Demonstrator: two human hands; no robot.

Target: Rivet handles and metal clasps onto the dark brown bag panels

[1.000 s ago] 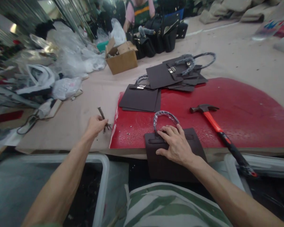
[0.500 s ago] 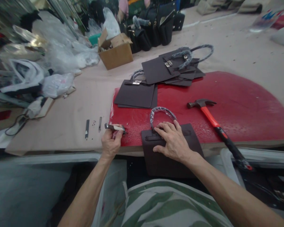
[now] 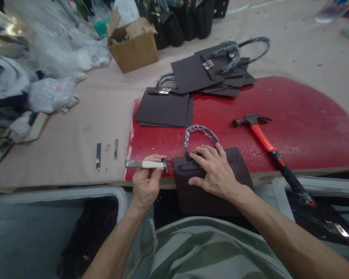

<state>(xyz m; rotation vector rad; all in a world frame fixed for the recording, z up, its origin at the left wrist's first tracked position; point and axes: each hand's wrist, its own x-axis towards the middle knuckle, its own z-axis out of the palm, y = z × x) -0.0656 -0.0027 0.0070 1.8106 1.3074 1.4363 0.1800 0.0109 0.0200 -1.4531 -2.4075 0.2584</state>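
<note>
My left hand (image 3: pixel 145 184) is closed around a pronged punch (image 3: pixel 152 164), a metal shank with a cream-coloured band. Its two thin prongs point right, close to the left edge of a dark brown bag panel (image 3: pixel 215 201). Flat on that panel lies my right hand (image 3: pixel 213 170), fingers spread, fingertips at the base of a plastic-wrapped handle (image 3: pixel 200 128). The handle arches onto a red board (image 3: pixel 293 128), and the panel's lower part overhangs the table edge. Part of the panel's upper strip is hidden under my right hand.
A claw hammer (image 3: pixel 261 137) with a red and black handle lies to the right. Similar brown panels (image 3: pixel 165 108) are stacked behind. Two small metal tools (image 3: pixel 116 149) and tiny bits rest on the left. A cardboard box (image 3: pixel 135 50) and plastic bags (image 3: pixel 52 93) stand farther back.
My left hand has moved right with the punch, turning it so its prongs point at the panel. My right hand stays on the panel. The camera view has shifted slightly.
</note>
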